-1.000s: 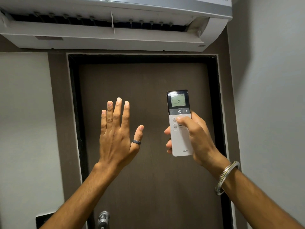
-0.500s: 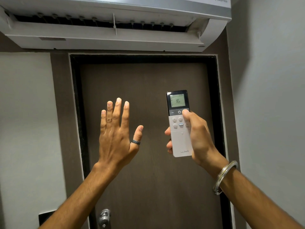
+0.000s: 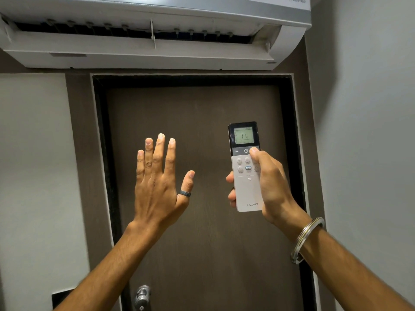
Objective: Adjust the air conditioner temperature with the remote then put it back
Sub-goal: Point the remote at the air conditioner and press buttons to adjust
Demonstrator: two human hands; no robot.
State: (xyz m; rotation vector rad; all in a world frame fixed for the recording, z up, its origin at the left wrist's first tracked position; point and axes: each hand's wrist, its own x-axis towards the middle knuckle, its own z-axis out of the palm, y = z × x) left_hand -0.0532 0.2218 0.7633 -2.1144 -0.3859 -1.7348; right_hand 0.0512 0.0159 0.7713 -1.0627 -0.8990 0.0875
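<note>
A white remote [image 3: 246,189] with a dark top and a lit screen reading 17 is held upright in my right hand [image 3: 269,187]. The thumb rests on the button at the right end of the dark strip, beside the power symbol. My left hand [image 3: 157,185] is raised flat to the left of the remote, fingers spread and empty, a dark ring on the thumb. The white air conditioner [image 3: 146,34] hangs on the wall above both hands, its flap open.
A dark brown door [image 3: 202,243] in a black frame fills the wall behind my hands, with a metal handle [image 3: 142,296] low down. A grey side wall [image 3: 370,153] stands close on the right. A dark plate [image 3: 60,298] sits at the lower left.
The thumb of my right hand slid up from the middle buttons to the top strip. The screen changed from 16 to 17. My left hand stayed raised.
</note>
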